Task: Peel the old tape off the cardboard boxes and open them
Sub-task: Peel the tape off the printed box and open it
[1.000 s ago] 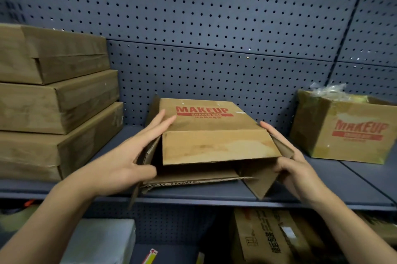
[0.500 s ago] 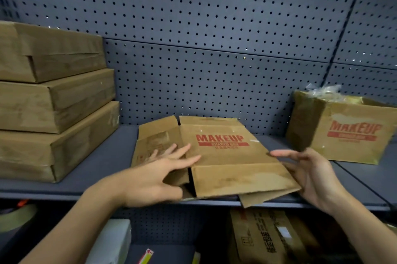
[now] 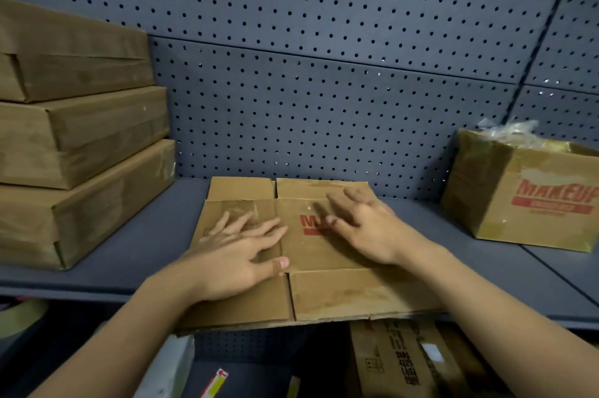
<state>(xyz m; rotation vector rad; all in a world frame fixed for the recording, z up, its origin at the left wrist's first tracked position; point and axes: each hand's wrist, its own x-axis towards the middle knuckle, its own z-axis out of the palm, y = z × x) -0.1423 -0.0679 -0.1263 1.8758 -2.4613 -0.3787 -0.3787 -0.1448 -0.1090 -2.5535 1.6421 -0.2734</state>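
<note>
A brown cardboard box [image 3: 353, 295] with red MAKEUP lettering lies collapsed flat on the grey shelf [image 3: 136, 251], its front flaps hanging a little over the shelf edge. My left hand [image 3: 240, 251] presses on its left panel with fingers spread and straight. My right hand [image 3: 366, 229] lies flat on the middle panel and covers most of the red print. A patch of clear old tape [image 3: 238, 211] shows on the left panel just beyond my left fingers.
Three flat brown boxes [image 3: 74, 138] are stacked at the left of the shelf. An upright MAKEUP box [image 3: 531, 200] with crumpled clear plastic on top stands at the right. A pegboard wall [image 3: 324, 73] closes the back. More boxes sit on the lower shelf [image 3: 405, 362].
The box stood half open between my hands a second ago. It has folded down flat onto the shelf, and both hands have moved on top of it, palms down.
</note>
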